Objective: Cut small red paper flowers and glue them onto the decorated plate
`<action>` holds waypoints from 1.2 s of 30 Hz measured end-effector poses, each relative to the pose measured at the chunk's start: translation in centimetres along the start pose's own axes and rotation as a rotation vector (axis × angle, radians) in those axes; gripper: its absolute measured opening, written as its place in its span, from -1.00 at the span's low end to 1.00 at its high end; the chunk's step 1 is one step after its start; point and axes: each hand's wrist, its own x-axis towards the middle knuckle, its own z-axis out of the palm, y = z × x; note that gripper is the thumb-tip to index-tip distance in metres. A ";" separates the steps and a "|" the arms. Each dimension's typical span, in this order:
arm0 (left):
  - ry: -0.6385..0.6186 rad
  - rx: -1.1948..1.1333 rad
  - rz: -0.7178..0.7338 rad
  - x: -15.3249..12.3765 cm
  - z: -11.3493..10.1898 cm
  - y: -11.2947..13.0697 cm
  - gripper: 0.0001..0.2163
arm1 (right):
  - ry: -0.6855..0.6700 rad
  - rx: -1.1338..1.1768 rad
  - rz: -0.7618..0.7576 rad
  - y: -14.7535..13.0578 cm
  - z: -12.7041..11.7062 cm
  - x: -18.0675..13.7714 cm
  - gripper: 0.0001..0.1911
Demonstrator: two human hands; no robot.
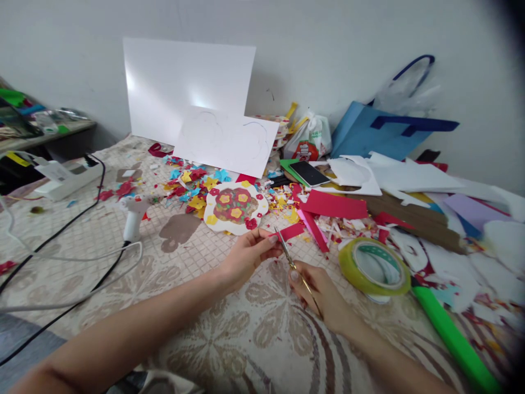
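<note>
A cloth-covered tabletop (241, 334) carries everything, crowded with paper and scraps beyond the hands and to the right. At its far side a wide white board (186, 82) stands upright, and a blue bag (356, 131) leans farther right. A roll of yellowish tape (351, 269) lies flat just to the right of the person's right hand (318, 287); a white scalloped plaque (223, 225), decorated with paper flowers, lies just beyond the left hand (248, 254). Well off to the left stands a white glue gun (133, 221). The right hand's grip is wrapped around the handles of a pair of gold-handled scissors (305, 285), whose blades point away from the person. The left hand's grip is pinched, thumb against fingers, on one end of a red paper strip (292, 232), which is in front of the person, its free end reaching rightward past the blades. The step in hand appears to be cutting this strip close to the left fingertips; whether the paper lies fully between the blades is too fine to tell. The next move seems to call for a steady left pinch, with fingertips clear of the edges, and a short, controlled squeeze of the handles, since so narrow a strip could easily bend or twist.
</note>
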 end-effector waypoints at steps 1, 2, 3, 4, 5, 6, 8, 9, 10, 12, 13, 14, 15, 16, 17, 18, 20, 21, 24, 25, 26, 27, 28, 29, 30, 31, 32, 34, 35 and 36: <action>0.000 -0.001 0.000 0.0 0.0 0.0 -0.84 | 0.001 0.009 0.002 0.0 0.0 0.0 -0.51; -0.001 -0.002 0.000 0.0 0.0 0.0 -0.85 | 0.003 0.015 0.003 0.1 0.0 0.0 -0.50; -0.001 -0.003 -0.001 0.0 0.0 0.0 -0.85 | 0.003 0.019 0.003 0.1 0.1 0.0 -0.50; -0.003 -0.003 -0.002 0.0 0.0 0.0 -0.85 | 0.003 0.020 0.005 0.1 0.1 -0.1 -0.49; -0.006 -0.001 -0.002 0.0 0.0 0.0 -0.85 | 0.004 0.020 0.006 0.1 0.1 -0.1 -0.49; -0.010 0.001 -0.003 0.1 0.0 0.0 -0.85 | 0.005 0.019 0.009 0.1 0.0 -0.1 -0.48; -0.020 0.008 -0.001 0.1 -0.1 0.0 -0.85 | 0.002 0.018 0.018 0.0 0.0 0.0 -0.48; -0.024 0.011 -0.001 0.2 -0.2 0.0 -0.85 | 0.001 0.023 0.024 -0.1 0.0 0.0 -0.48; -0.024 0.012 0.000 0.2 -0.2 0.0 -0.86 | 0.002 0.033 0.030 -0.1 0.1 0.0 -0.48; -0.022 0.014 0.001 0.3 -0.3 0.0 -0.86 | 0.005 0.064 0.047 -0.2 0.2 0.0 -0.47; -0.020 0.013 0.003 0.3 -0.3 0.0 -0.86 | 0.004 0.080 0.061 -0.3 0.3 0.0 -0.47; -0.018 0.013 0.004 0.3 -0.3 0.0 -0.86 | 0.002 0.095 0.079 -0.3 0.4 -0.1 -0.47; -0.019 0.013 0.006 0.4 -0.3 0.0 -0.87 | -0.003 0.110 0.098 -0.2 0.4 -0.1 -0.48; -0.019 0.013 0.008 0.4 -0.2 0.0 -0.86 | -0.008 0.124 0.117 -0.2 0.5 -0.1 -0.49; -0.017 0.015 0.012 0.4 -0.3 0.0 -0.86 | -0.011 0.133 0.135 -0.2 0.4 -0.1 -0.50; -0.014 0.022 0.014 0.4 -0.3 0.0 -0.86 | -0.007 0.130 0.146 -0.2 0.3 -0.1 -0.51; -0.005 0.043 0.017 0.4 -0.4 0.0 -0.86 | 0.013 0.046 0.143 -0.2 -0.3 0.2 -0.55; -0.002 0.056 0.015 0.4 -0.4 0.0 -0.85 | 0.042 -0.051 0.114 -0.2 -0.8 0.4 -0.57; -0.007 0.097 -0.007 0.4 -0.6 -0.1 -0.84 | 0.171 -0.521 0.037 -0.1 -2.3 1.0 -0.65; -0.004 0.112 -0.015 0.4 -0.6 -0.1 -0.83 | 0.209 -0.645 0.045 0.0 -2.7 1.1 -0.68; -0.001 0.130 -0.022 0.4 -0.6 -0.1 -0.83 | 0.231 -0.733 0.053 0.1 -3.1 1.2 -0.71; 0.003 0.147 -0.028 0.3 -0.6 -0.1 -0.83 | 0.245 -0.787 0.057 0.3 -3.4 1.3 -0.74; 0.005 0.164 -0.033 0.3 -0.6 -0.1 -0.82 | 0.249 -0.811 0.051 0.4 -3.6 1.3 -0.78; 0.005 0.180 -0.037 0.3 -0.6 -0.1 -0.82 | 0.254 -0.818 0.032 0.5 -3.8 1.3 -0.80; 0.002 0.197 -0.040 0.3 -0.6 -0.1 -0.81 | 0.267 -0.815 -0.001 0.6 -3.8 1.2 -0.81; -0.005 0.217 -0.044 0.3 -0.6 -0.1 -0.81 | 0.291 -0.803 -0.044 0.6 -3.9 1.1 -0.81; -0.012 0.241 -0.047 0.3 -0.6 -0.2 -0.80 | 0.321 -0.779 -0.094 0.5 -3.9 1.0 -0.81; -0.039 0.298 -0.051 0.2 -0.6 -0.2 -0.78 | 0.361 -0.670 -0.186 0.1 -3.9 0.8 -0.81; -0.060 0.329 -0.053 0.1 -0.5 -0.3 -0.77 | 0.343 -0.569 -0.211 -0.2 -3.8 0.7 -0.80; -0.085 0.358 -0.054 0.1 -0.5 -0.3 -0.77 | 0.295 -0.444 -0.212 -0.4 -3.7 0.6 -0.80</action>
